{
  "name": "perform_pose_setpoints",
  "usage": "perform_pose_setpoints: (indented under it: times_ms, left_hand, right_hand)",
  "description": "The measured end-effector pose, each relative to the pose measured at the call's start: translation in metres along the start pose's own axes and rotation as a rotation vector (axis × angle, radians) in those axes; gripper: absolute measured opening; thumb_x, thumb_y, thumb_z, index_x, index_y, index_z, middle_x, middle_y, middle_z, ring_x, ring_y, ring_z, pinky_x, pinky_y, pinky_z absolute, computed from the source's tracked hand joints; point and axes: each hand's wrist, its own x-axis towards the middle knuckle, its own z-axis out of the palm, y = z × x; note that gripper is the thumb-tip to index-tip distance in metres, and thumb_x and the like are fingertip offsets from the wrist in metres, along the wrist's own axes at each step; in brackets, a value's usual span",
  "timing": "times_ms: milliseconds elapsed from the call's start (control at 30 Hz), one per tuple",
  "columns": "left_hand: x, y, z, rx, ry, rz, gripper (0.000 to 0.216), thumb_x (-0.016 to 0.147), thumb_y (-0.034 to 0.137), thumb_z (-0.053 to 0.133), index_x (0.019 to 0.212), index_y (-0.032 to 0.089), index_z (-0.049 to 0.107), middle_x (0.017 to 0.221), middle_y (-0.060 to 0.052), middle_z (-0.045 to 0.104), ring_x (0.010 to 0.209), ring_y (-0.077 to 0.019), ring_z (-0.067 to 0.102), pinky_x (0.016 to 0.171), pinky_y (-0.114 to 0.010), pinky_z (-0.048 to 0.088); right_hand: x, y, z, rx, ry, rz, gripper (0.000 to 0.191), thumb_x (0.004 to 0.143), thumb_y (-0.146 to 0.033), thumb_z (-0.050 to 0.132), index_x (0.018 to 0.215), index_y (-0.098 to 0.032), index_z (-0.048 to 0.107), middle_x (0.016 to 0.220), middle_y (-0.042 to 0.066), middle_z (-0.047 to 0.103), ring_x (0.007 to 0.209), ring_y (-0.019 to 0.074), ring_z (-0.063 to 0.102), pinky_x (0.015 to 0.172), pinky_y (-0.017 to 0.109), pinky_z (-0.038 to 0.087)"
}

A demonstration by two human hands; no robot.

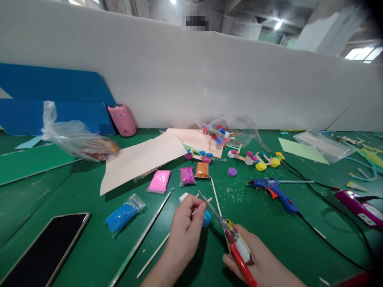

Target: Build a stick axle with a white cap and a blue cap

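Note:
My left hand is closed, thumb and forefinger pinching what looks like a thin pale wooden stick. Beside those fingers show a blue cap and a white cap; whether they are joined to the stick is hidden. My right hand is wrapped round a red-handled tool with a long, narrow metal tip, whose exact kind I cannot make out. That tip reaches the left fingertips. Something white and yellow shows against the right palm. Between the hands a longer stick points away from me.
Clay packets, a purple cap and small wheeled stick frames lie beyond. A blue glue gun with its cord is right, a phone left. A pink flask stands by the white partition.

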Motion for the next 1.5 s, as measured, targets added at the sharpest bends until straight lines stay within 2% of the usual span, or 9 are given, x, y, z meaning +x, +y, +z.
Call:
perform_pose_setpoints:
  times_ms: [133,333,533,733,900,1067,1233,1333,1500]
  left_hand:
    - [0.000,-0.001,0.002,-0.027,0.018,0.011,0.016,0.076,0.026,0.050,0.062,0.017,0.049,0.054,0.005,0.040,0.050,-0.0098,0.035,0.048,-0.020,0.030]
    - [0.002,-0.004,0.004,-0.097,0.060,-0.006,0.013,0.074,0.025,0.053,0.064,0.017,0.051,0.057,0.005,0.045,0.052,-0.0099,0.041,0.050,-0.019,0.034]
    - [0.001,-0.007,0.004,-0.049,0.082,0.044,0.011,0.074,0.023,0.052,0.065,0.017,0.052,0.056,0.005,0.045,0.051,-0.0097,0.041,0.048,-0.019,0.034]
    - [0.001,-0.013,0.006,-0.023,0.073,0.083,0.005,0.076,0.020,0.051,0.072,0.018,0.054,0.063,0.003,0.050,0.056,-0.0110,0.046,0.053,-0.020,0.038]
    - [0.001,-0.015,0.003,0.110,0.069,0.178,0.009,0.078,0.020,0.051,0.073,0.017,0.057,0.064,0.001,0.053,0.058,-0.0119,0.049,0.054,-0.020,0.038]
    - [0.000,-0.021,0.001,0.319,0.087,0.325,0.010,0.080,0.019,0.049,0.076,0.018,0.058,0.067,-0.001,0.056,0.060,-0.0138,0.051,0.057,-0.023,0.040]
    - [0.000,-0.028,-0.002,0.462,0.078,0.480,0.011,0.082,0.017,0.043,0.077,0.018,0.054,0.066,-0.002,0.055,0.060,-0.0151,0.049,0.057,-0.025,0.039]
    - [-0.001,-0.025,-0.002,0.417,0.044,0.437,0.011,0.083,0.018,0.042,0.077,0.018,0.051,0.065,0.000,0.053,0.058,-0.0134,0.048,0.055,-0.023,0.038]
    - [-0.002,-0.013,-0.001,0.224,-0.011,0.243,0.015,0.083,0.022,0.042,0.070,0.019,0.048,0.057,0.005,0.042,0.050,-0.0099,0.039,0.046,-0.019,0.033]
  right_hand:
    - [0.000,-0.005,0.000,-0.085,0.065,0.023,0.020,0.066,-0.029,0.058,0.077,-0.018,0.046,0.063,-0.004,0.045,0.053,0.0096,0.039,0.049,0.019,0.034]
    - [0.003,-0.012,-0.009,-0.104,-0.036,0.062,0.021,0.069,-0.033,0.058,0.081,-0.019,0.048,0.066,-0.002,0.050,0.055,0.0110,0.044,0.050,0.019,0.037]
    - [0.003,-0.008,-0.007,-0.091,-0.045,0.055,0.023,0.070,-0.032,0.058,0.085,-0.018,0.047,0.066,-0.003,0.048,0.056,0.0109,0.043,0.050,0.020,0.036]
    - [0.004,-0.009,-0.008,-0.044,-0.065,0.059,0.022,0.070,-0.032,0.058,0.081,-0.019,0.044,0.066,-0.003,0.045,0.055,0.0101,0.041,0.050,0.019,0.035]
    - [0.003,-0.009,-0.005,0.059,-0.080,0.045,0.020,0.070,-0.030,0.057,0.077,-0.019,0.041,0.064,-0.005,0.041,0.053,0.0090,0.037,0.048,0.019,0.034]
    - [-0.001,-0.012,-0.004,0.133,-0.065,0.073,0.024,0.069,-0.037,0.057,0.076,-0.020,0.042,0.063,-0.005,0.039,0.054,0.0092,0.036,0.047,0.018,0.033]
    - [-0.004,-0.018,-0.010,0.116,-0.158,0.101,0.027,0.069,-0.039,0.059,0.079,-0.019,0.043,0.065,-0.005,0.038,0.056,0.0094,0.035,0.050,0.019,0.033]
    - [-0.005,-0.018,-0.011,0.125,-0.148,0.112,0.022,0.072,-0.035,0.057,0.079,-0.019,0.043,0.063,-0.006,0.035,0.054,0.0085,0.032,0.049,0.018,0.031]
    - [-0.005,-0.016,-0.009,0.130,-0.124,0.092,0.017,0.073,-0.029,0.054,0.078,-0.019,0.042,0.061,-0.007,0.035,0.052,0.0078,0.029,0.047,0.018,0.029]
